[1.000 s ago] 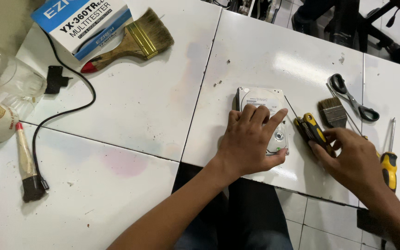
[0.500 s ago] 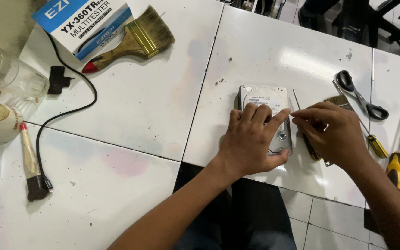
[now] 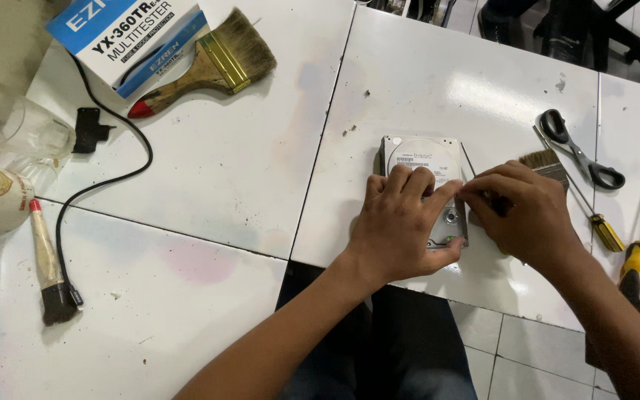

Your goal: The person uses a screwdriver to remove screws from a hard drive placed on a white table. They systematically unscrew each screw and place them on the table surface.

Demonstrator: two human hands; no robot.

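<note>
Hard drive (image 3: pixel 418 157) pinned under flat left hand (image 3: pixel 401 226).

I've got just one cam, head-mounted, looking steeply down from above the person's chest onto the white table (image 3: pixel 209 148). It faces fwd and down: forearms enter from the bottom edge, the far side of the table sits at the top. Fairly close, approx. arm's reach, so the left hand (image 3: pixel 401 226) and right hand (image 3: pixel 524 211) sit right of centre over the hard drive (image 3: pixel 420 155). Frame is tilted a bit; table seams run diagonal. No 2nd view, so no overlap.
</note>
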